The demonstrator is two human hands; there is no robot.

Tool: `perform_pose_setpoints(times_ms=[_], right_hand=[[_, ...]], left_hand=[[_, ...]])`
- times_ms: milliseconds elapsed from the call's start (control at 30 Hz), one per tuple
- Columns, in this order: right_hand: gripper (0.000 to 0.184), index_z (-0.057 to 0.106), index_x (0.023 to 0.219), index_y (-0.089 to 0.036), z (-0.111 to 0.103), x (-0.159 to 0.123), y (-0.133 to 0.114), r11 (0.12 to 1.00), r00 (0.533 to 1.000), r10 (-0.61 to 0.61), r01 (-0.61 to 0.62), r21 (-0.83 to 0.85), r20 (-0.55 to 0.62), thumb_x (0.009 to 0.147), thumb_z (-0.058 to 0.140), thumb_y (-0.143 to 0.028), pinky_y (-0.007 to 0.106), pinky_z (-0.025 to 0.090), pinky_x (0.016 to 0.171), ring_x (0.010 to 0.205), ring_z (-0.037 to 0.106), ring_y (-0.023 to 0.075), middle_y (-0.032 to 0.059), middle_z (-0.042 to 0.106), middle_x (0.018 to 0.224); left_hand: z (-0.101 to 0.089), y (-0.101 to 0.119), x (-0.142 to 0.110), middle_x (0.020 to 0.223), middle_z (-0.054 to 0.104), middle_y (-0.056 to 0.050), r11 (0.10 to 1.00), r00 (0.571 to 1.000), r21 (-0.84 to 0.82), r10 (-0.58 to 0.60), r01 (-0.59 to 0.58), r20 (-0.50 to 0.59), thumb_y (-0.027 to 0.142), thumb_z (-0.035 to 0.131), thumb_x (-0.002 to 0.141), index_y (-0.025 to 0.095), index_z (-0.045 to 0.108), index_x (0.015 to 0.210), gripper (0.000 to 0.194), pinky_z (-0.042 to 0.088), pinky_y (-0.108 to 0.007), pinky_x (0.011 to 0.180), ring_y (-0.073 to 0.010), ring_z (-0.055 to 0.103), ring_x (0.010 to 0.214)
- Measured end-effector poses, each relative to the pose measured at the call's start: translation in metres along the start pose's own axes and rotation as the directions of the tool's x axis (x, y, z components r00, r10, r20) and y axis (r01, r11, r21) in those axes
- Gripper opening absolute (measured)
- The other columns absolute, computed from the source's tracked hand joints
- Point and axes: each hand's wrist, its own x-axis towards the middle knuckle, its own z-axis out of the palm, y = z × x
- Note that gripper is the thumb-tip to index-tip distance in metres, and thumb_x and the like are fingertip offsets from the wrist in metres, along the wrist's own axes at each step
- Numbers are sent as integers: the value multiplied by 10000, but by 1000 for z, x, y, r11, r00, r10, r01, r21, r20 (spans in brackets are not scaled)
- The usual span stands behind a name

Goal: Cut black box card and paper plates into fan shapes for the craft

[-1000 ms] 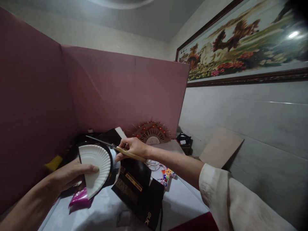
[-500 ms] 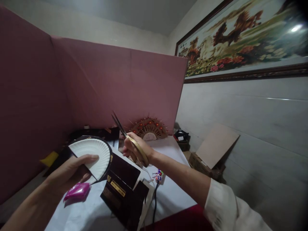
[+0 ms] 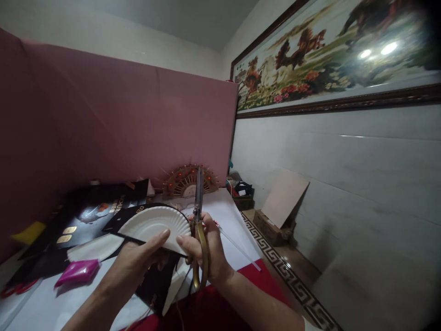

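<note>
My left hand grips a white half paper plate with a fluted rim, its thumb on the front and fingers behind. Black cardboard backs the plate and shows as a dark margin along its curved edge. In my right hand are gold-handled scissors, blades pointing upward and close together. The right thumb also presses on the plate's right end. The fingers behind the plate are hidden.
A fan-shaped brown piece with orange dots stands at the back. Printed black cardboard, a white plate offcut and a magenta packet lie left. Red cloth covers the table's front right. A pink partition rises behind.
My right hand has come down to the plate's right edge, and the scissors have turned from up-left to nearly upright. The plate is now further right in view. The view has swung rightward.
</note>
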Motion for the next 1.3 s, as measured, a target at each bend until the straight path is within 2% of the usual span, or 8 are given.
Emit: perform_pose_setpoints(times_ms=[67,200,333,433,600,833,1033,1300], right_hand=[[409,445,919,-224,-8,2,1,998,999,-46,46,-34,-21,663,756,-293,176,331,450,484,392,60,-98,450,631],[414,436,925,-234,-21,6,7,997,999,-36,36,-70,-2,665,751,-300,185,320,423,468,369,66,-97,435,624],[451,430,954,-243,-26,8,24,998,1000,-17,15,-64,-24,655,760,-316,187,350,419,476,393,72,-91,460,645],[450,426,965,-248,-28,10,36,998,999,-9,7,-63,-33,658,752,-295,182,369,423,490,419,74,-89,465,662],[419,426,965,-247,-29,12,43,997,1000,11,-12,-72,-5,682,734,-277,174,323,404,473,390,63,-87,445,667],[406,426,944,-243,-27,14,45,996,999,-47,45,-78,-18,682,736,-253,190,315,434,505,388,73,-70,444,697],[422,447,954,-245,-28,12,48,996,998,-39,35,-78,-49,660,749,-238,208,368,531,592,417,92,-58,448,739],[437,443,973,-266,-29,10,50,997,999,-31,28,-68,-41,662,750,-271,218,352,503,593,433,106,-37,483,809]], left_hand=[[-4,-2,7,527,621,-23,997,998,-67,41,-38,48,445,771,661,141,706,694,313,381,-256,447,-141,504,452],[-13,-5,19,506,644,-89,997,999,-76,-12,16,44,444,746,692,108,693,597,353,413,-254,469,-155,548,464],[-16,-13,22,538,671,-109,994,998,-86,-58,60,31,425,748,686,98,717,629,333,434,-244,477,-156,569,476],[-17,-23,24,577,694,-123,992,996,-93,-90,89,-12,431,759,668,95,716,618,343,451,-240,479,-156,582,485],[-22,-36,24,589,703,-128,974,985,-152,-172,166,-24,452,762,665,95,697,582,373,487,-256,503,-169,606,498],[-15,-33,16,536,688,-112,950,973,-252,-215,187,-88,433,847,533,120,659,583,369,471,-258,417,-170,576,428],[-12,-37,18,518,675,-107,951,971,-261,-205,168,-121,357,813,597,118,647,533,298,486,-251,450,-164,586,437],[-12,-39,18,537,686,-120,953,971,-251,-207,172,-118,335,776,642,122,649,560,261,503,-249,481,-163,596,454]])
